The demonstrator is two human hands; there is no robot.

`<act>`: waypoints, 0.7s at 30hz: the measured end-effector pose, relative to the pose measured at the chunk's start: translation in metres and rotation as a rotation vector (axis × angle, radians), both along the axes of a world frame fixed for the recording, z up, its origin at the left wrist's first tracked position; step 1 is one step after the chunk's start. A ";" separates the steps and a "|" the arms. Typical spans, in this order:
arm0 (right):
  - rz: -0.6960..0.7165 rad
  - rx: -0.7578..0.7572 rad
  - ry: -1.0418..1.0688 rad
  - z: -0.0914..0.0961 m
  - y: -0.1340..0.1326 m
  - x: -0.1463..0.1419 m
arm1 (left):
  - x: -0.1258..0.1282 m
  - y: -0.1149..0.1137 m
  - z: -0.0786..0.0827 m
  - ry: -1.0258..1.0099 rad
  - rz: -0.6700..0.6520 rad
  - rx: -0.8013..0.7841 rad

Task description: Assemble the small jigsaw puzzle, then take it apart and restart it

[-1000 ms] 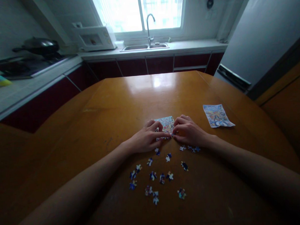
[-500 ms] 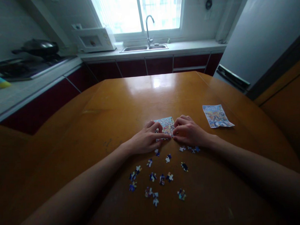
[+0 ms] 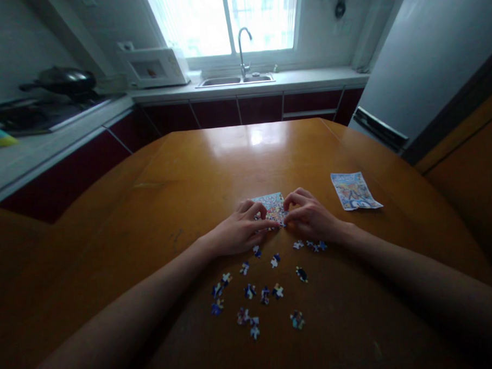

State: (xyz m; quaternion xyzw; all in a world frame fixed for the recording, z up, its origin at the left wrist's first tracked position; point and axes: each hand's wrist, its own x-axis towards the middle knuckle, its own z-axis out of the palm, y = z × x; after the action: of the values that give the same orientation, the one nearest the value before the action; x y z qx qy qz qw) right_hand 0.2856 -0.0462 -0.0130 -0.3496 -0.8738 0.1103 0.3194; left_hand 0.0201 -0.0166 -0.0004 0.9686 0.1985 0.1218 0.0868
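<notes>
The right hand [image 3: 310,217] is parting thumb from fingers at the puzzle [image 3: 271,200] lying between both hands, perhaps easing off a fitted corner; the left hand [image 3: 236,229] is resting there, thumb and fingers apart.

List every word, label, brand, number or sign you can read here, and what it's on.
No text is readable.
Printed sheet: possible lettering along its top, too blurred.
Puzzle and loose pieces: print too small.
Microwave: any markings too blurred.
</notes>
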 end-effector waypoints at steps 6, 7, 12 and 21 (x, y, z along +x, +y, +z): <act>0.003 -0.041 -0.018 0.002 0.000 -0.002 | 0.000 0.000 0.001 -0.009 -0.005 0.003; 0.003 -0.050 -0.014 0.002 0.000 -0.002 | 0.000 0.000 0.002 -0.011 -0.007 0.002; -0.047 -0.119 0.114 -0.002 0.003 -0.003 | 0.000 -0.001 0.002 -0.011 -0.005 0.000; -0.201 -0.065 0.258 -0.009 0.012 0.004 | 0.000 0.000 -0.001 -0.009 -0.009 -0.014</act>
State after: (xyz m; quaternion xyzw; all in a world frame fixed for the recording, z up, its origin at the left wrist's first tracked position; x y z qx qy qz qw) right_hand 0.2896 -0.0345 -0.0216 -0.4283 -0.7821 0.1503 0.4270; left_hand 0.0197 -0.0169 -0.0013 0.9683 0.1945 0.1246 0.0948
